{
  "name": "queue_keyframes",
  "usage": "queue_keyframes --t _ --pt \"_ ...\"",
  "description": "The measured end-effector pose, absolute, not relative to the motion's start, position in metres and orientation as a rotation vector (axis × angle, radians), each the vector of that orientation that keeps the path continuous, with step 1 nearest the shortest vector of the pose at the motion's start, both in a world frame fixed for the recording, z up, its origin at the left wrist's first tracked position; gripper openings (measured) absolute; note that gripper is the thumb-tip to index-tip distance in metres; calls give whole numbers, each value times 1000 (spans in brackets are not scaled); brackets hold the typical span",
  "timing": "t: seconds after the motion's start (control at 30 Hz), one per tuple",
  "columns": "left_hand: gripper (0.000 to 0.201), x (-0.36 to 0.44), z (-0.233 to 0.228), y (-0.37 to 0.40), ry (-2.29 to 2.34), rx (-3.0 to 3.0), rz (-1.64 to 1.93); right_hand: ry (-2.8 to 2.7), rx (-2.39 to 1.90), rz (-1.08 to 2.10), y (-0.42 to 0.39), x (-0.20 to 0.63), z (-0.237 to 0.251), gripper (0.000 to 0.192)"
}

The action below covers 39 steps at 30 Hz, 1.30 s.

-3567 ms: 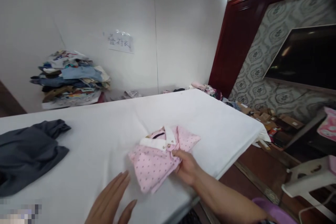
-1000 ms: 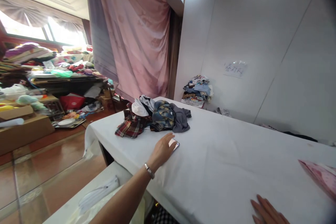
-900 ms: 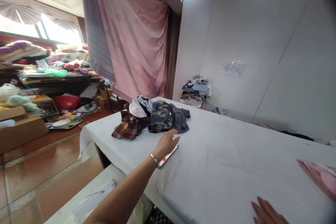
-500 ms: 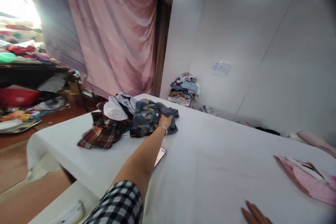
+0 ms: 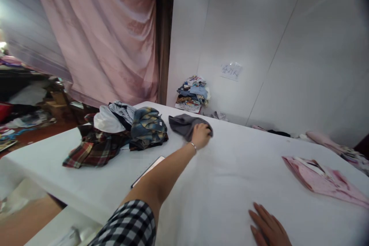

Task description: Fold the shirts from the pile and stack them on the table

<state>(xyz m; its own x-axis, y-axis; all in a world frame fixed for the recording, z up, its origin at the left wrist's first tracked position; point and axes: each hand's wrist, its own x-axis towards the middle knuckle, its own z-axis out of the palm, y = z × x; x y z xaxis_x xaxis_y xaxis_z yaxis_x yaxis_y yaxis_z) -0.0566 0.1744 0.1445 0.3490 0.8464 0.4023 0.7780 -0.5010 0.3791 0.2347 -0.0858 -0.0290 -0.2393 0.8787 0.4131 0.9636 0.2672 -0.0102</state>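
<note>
The right hand (image 5: 269, 226) is nearest, to the right of the phone (image 5: 153, 166) and closer in, its fingers part spread with nothing visible in them; whether it rests on the table (image 5: 227, 200) I cannot tell. On the phone's near side is the checked sleeve (image 5: 129, 225); the left forearm (image 5: 165, 175) hides part of the phone. Well to the phone's right, the pink shirt (image 5: 331, 182) lies in a compact bundle, seemingly folded and finished. Beyond the phone and a little right, the left hand (image 5: 201, 136) is closed over the grey garment (image 5: 183, 123), its fingertips lost in blur and cloth; this piece is loose, so work on it looks barely begun. Beyond the phone and left lie the red plaid shirt (image 5: 98, 150), blue shirt (image 5: 148, 125), white cloth (image 5: 108, 119) and striped cloth (image 5: 123, 110), all rumpled and apparently left to do. Farthest past the phone stands the clothes stack (image 5: 192, 92).

Half a second ago the grey garment lay against the blue shirt; now it is farther right and a gap parts them. In the earliest frame the right hand grips the pink shirt; now that shirt lies free.
</note>
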Motion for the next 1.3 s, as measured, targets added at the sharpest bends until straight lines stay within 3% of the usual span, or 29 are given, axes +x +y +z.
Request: queue_keyframes --t 0.2,0.7,0.9,1.3 --pt "9 18 75 62 792 2829 431 -2111 -1873 -38 -101 206 9 44" --pt "29 -14 55 -15 1025 2730 596 -1903 -1837 236 -104 197 30 40" --pt "35 -16 52 -16 1035 2667 599 -1583 -1733 559 -80 207 49 39" --pt "33 -20 54 -15 974 2560 673 -1931 -1813 163 61 146 111 39"
